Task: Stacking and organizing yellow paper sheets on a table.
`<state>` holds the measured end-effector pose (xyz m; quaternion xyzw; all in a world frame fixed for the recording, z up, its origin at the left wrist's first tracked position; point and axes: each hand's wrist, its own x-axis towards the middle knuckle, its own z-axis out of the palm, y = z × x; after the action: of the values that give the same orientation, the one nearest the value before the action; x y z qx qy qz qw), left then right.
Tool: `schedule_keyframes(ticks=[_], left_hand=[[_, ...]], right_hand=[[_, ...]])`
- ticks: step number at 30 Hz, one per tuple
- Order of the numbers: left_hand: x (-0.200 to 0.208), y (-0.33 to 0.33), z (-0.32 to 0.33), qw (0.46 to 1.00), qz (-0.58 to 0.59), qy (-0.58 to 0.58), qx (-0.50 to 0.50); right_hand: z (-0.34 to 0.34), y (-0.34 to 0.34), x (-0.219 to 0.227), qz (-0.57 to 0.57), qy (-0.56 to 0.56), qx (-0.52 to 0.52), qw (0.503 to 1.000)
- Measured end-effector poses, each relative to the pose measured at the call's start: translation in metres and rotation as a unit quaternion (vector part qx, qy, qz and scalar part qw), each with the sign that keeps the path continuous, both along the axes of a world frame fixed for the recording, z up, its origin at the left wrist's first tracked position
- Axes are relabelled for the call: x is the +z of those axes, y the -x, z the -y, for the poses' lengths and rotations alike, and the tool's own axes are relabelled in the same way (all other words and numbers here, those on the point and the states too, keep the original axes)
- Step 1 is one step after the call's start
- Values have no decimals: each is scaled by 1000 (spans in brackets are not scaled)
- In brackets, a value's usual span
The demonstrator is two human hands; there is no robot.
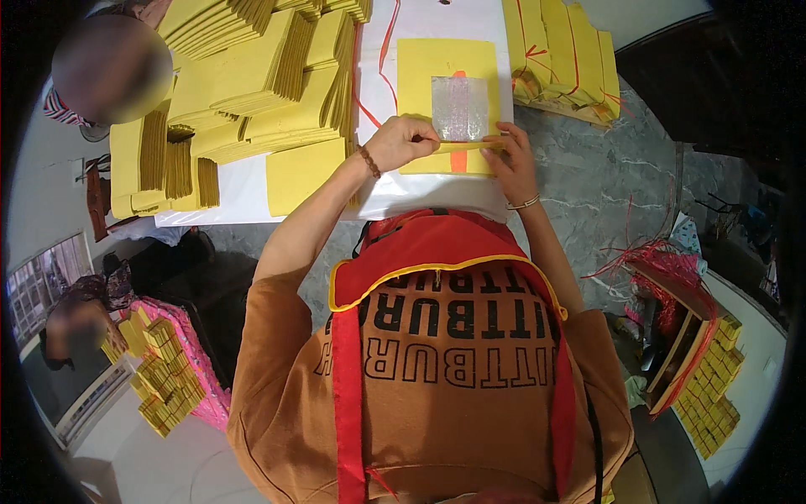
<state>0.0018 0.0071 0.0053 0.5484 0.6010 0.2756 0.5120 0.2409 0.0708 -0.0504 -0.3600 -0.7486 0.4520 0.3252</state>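
Note:
A sheet of yellow paper (416,92) lies on the white-covered table in front of me. On it rests a silvery, see-through square (460,109), and an orange strip (458,161) shows below that. Across the sheet's near part runs a narrow folded strip of yellow paper (462,146); whether it joins the sheet I cannot tell. My left hand (401,143), a beaded bracelet at its wrist, pinches the strip's left end between thumb and fingers. At the right end, my right hand (515,165) holds it with bent fingers, close to the sheet's right edge.
Tall stacks of folded yellow paper (243,84) fill the table's left side. Red-tied yellow bundles (567,59) stand at the right, and red string (386,59) lies on the white cover (403,197). A person sits at the far left; another is beside yellow bundles (164,378) at lower left.

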Motion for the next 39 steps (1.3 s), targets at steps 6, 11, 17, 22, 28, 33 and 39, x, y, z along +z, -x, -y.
schedule_keyframes(ticks=[6, 11, 17, 22, 28, 33, 39], left_hand=[[20, 15, 13, 964, -147, -211, -76], [-8, 24, 6, 879, -389, -270, -58], [15, 21, 18, 841, -404, -352, -68], [21, 7, 54, 874, -348, -327, -90], [12, 4, 41, 951, -250, -175, 61], [-4, 1, 17, 965, -152, -44, 208], [-12, 4, 5, 961, -118, 24, 248]], right_hand=[[-8, 4, -11, -50, 77, -33, 995], [-15, 1, -6, -56, 89, -16, 994], [-18, -4, 24, 32, -152, -27, 987], [-11, -17, 28, 101, -252, 176, 946], [-6, -2, 42, 119, -51, 67, 989], [-13, 20, 31, 33, 132, -51, 989], [-13, 33, 53, 110, 131, -99, 980]])
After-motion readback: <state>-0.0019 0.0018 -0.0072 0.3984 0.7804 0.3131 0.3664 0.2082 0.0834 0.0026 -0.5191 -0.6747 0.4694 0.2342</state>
